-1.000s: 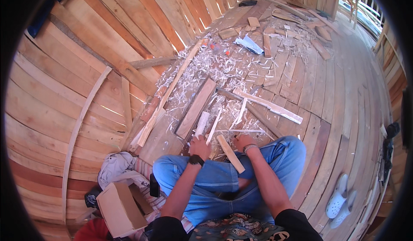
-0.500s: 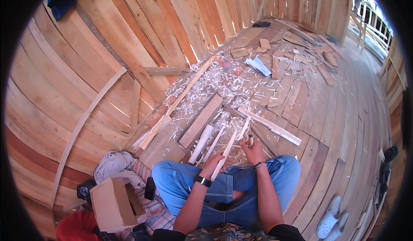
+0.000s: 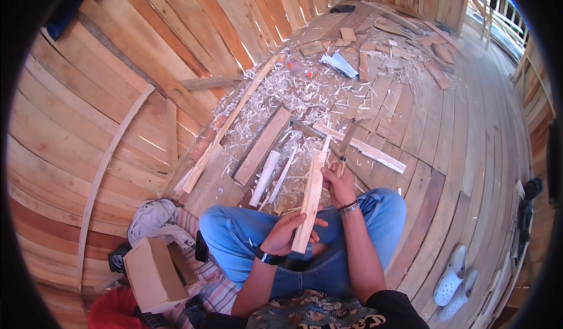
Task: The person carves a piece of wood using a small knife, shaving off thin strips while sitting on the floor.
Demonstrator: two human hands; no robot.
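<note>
A pale carved piece of wood, broad toward me and thin at its far end, lies slanted over my lap. My left hand grips its near part, the thumb on one side and fingertips showing on the other. In my right hand is a knife, its wooden handle in my fist and its blade pointing up and away, clear of the wood's thin end. Beyond my knees lie a dark-edged wooden block, a whitish stick and a thin strip.
Curled wood shavings cover the plank floor to the far left. A long lath, a pale board and scattered offcuts lie ahead. A cardboard box stands at my left, white clogs at my right.
The carved wood has turned its broad face up, and my left hand has changed its hold. My right hand has raised the knife, so its blade now shows pointing away.
</note>
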